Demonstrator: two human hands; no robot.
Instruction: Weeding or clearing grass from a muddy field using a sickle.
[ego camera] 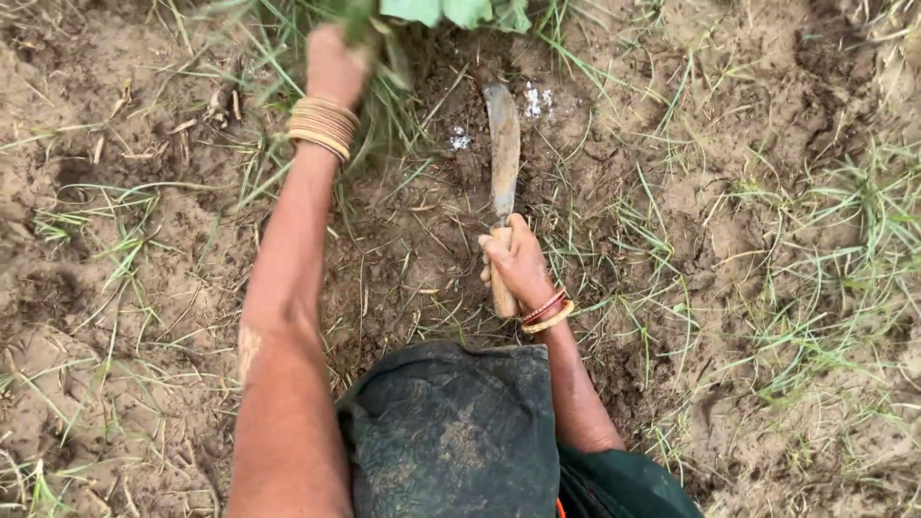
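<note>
My right hand (516, 261) grips the wooden handle of a flat rusty hand blade (503, 153), whose tip points away from me into the bare soil. My left hand (336, 62) reaches far forward and is closed around a bunch of grass stems at the base of a green leafy plant (451, 11) at the top edge. Several bangles ring my left wrist (323, 128), and red and gold ones ring my right wrist. White granules (537, 99) lie scattered on the soil beside the blade tip.
Loose brown soil (115, 269) with thin grass tufts (844, 221) spreads all around. A dark green cloth over my knee (451, 432) fills the bottom centre. A shallow dug patch (422, 230) lies between my arms.
</note>
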